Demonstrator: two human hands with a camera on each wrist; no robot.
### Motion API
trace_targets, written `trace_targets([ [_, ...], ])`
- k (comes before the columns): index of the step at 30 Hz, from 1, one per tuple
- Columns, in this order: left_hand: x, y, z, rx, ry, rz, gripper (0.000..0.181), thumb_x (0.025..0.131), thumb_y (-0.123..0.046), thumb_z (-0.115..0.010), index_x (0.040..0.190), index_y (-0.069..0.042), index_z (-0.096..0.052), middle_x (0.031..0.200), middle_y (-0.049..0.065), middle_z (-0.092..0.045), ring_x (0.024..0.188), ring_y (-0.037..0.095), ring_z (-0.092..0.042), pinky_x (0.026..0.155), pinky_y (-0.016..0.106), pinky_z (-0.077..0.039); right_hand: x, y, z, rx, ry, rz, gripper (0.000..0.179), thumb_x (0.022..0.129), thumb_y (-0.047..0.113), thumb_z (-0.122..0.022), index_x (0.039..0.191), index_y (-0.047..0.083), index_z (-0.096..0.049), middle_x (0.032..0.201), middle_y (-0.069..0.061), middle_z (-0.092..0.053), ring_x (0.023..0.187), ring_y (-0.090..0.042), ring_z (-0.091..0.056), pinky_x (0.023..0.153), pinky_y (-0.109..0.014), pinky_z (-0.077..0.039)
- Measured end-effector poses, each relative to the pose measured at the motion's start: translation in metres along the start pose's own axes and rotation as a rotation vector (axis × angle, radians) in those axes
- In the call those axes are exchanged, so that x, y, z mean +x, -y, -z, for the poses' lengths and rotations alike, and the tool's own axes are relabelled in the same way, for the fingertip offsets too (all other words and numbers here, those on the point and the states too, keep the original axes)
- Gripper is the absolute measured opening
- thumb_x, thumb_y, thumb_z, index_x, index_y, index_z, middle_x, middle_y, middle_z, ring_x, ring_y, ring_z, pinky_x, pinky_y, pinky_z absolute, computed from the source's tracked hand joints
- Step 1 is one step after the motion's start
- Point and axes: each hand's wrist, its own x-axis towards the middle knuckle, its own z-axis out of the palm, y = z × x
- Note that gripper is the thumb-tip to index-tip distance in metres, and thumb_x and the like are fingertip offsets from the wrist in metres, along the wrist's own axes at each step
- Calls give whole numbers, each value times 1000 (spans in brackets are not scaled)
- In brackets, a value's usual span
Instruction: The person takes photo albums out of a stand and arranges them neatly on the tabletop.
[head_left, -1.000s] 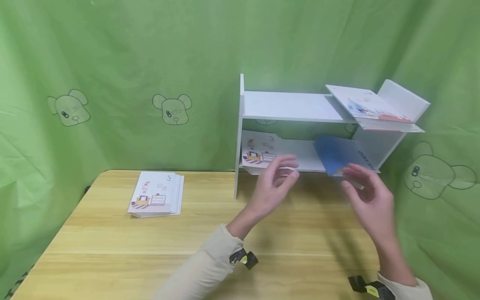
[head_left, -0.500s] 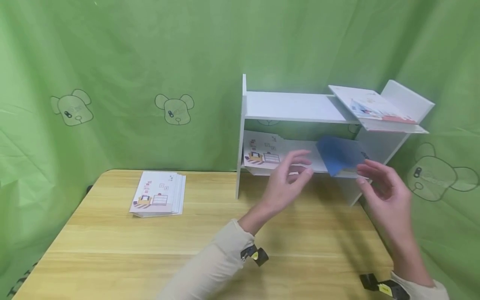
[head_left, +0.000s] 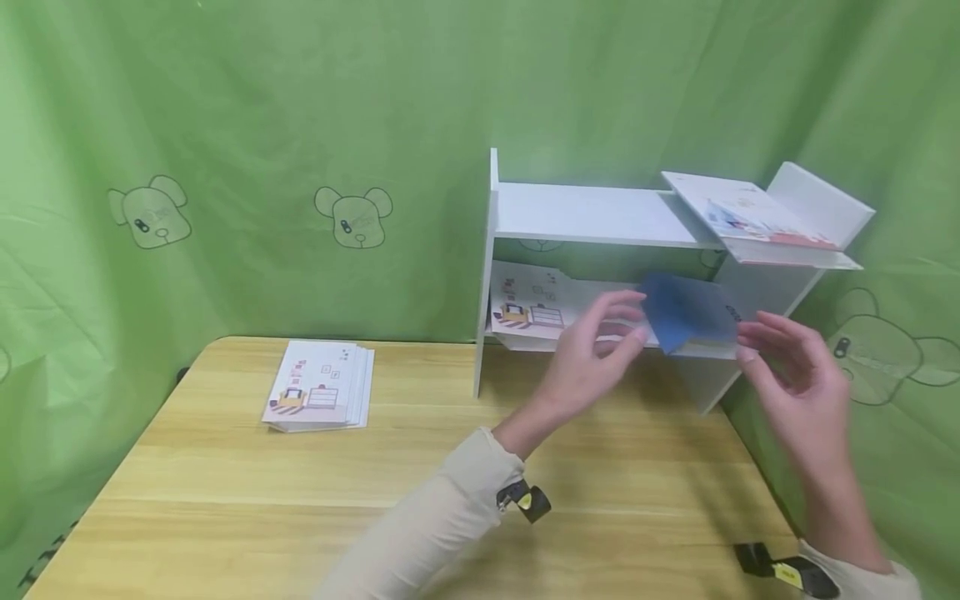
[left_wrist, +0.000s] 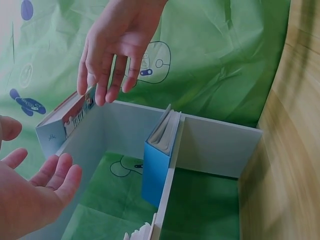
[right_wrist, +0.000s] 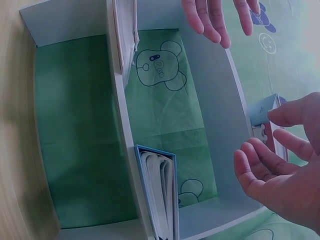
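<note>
My left hand (head_left: 596,354) hovers in front of the white shelf's lower board, its fingers loosely bent and holding nothing. To the right, my right hand (head_left: 801,379) is likewise raised with nothing between thumb and fingers. Between them on the lower board lies a blue album (head_left: 686,308) with dark lettering. Its blue spine (left_wrist: 156,172) shows in the left wrist view, and its thick pages (right_wrist: 159,192) in the right wrist view. Both hands appear apart from it. A stack of white printed booklets (head_left: 528,302) sits at the lower board's left end.
A white shelf (head_left: 592,215) stands at the back right of the wooden table (head_left: 300,500). On its upper right, a printed hardcover book (head_left: 750,212) overhangs the front edge. Another booklet stack (head_left: 315,383) lies on the table's left. Green curtain (head_left: 247,100) surrounds everything.
Both hands have drifted to the right, still holding nothing. The head view has turned slightly left, so the shelf appears a little farther right. The album and both booklet stacks stay put.
</note>
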Motion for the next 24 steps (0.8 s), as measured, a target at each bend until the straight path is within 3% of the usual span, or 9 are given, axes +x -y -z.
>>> trace_targets([
  [13,10,-1,-8,15,19,-13,38,104,-17,-61,142,-14,-55,126,3,-65,110,3,-63,95,17,-53,10,0,13,67,8,5,48,91,-14,-66,138,-3,-58,126,-11,-69,116,-17,-64,96,-13,-52],
  [24,19,-6,-11,69,39,-8,38,104,-19,-60,142,-17,-54,127,2,-64,111,5,-62,94,15,-52,17,4,20,31,0,9,47,93,-11,-66,138,-2,-58,128,-11,-68,118,-18,-62,96,-12,-51],
])
